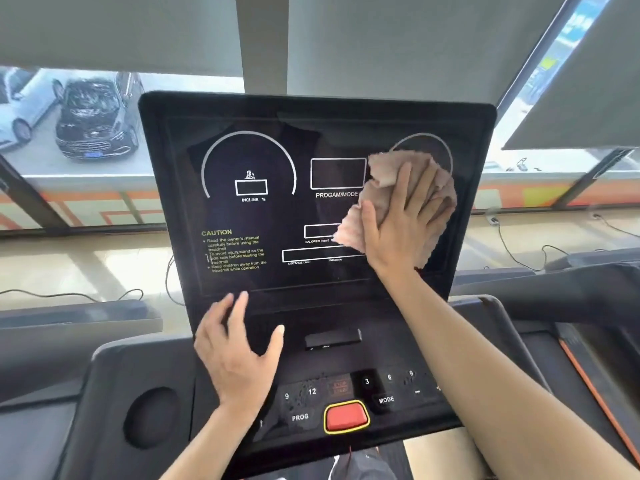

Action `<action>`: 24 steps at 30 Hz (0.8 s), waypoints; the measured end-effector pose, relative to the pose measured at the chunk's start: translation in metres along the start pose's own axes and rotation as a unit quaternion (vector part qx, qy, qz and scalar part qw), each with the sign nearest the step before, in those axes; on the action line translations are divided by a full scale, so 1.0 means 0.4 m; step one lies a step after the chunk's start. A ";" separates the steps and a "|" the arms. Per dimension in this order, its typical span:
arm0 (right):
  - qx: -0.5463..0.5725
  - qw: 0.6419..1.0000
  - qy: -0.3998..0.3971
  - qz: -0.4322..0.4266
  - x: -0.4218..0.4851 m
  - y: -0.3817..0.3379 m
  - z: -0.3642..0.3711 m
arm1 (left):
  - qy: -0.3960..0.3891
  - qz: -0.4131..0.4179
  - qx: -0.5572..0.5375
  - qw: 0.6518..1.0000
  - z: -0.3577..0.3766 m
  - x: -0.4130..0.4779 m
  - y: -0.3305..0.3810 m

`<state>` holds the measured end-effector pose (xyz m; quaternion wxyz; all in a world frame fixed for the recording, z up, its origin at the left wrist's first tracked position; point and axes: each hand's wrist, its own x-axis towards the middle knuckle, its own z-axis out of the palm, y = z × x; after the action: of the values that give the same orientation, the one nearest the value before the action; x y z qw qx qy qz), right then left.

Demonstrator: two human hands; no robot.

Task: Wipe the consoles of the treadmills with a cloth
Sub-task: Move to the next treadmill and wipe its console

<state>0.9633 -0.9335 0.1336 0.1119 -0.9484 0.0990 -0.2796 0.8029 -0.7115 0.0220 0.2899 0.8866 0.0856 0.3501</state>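
Pressing one cloth (385, 172), right hand (401, 225); left hand (235, 351) maybe touches one console (242, 278).

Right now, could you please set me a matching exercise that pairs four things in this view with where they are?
Things:
1. cloth
2. left hand
3. red button
4. caution text

Places:
A. lower left of the screen
B. under the right hand, on the right side of the screen
C. bottom centre, with a yellow rim
D. resting on the console below the screen

Pairs: 1-B, 2-D, 3-C, 4-A
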 end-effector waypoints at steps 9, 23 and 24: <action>-0.018 0.995 -0.091 -0.045 -0.206 0.110 0.082 | -0.088 0.178 0.044 0.979 0.055 -0.015 -0.017; 0.004 0.998 0.053 -0.046 0.249 0.042 -0.124 | -0.079 0.141 0.026 0.986 0.066 -0.027 -0.012; 0.004 0.997 0.060 -0.047 0.254 0.051 -0.125 | -0.080 0.142 0.026 0.986 0.066 -0.027 -0.013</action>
<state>1.0170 -0.9861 0.2207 0.0960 -0.9330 0.0601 -0.3415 0.8130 -0.7231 -0.0026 0.2202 0.9221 -0.0562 0.3132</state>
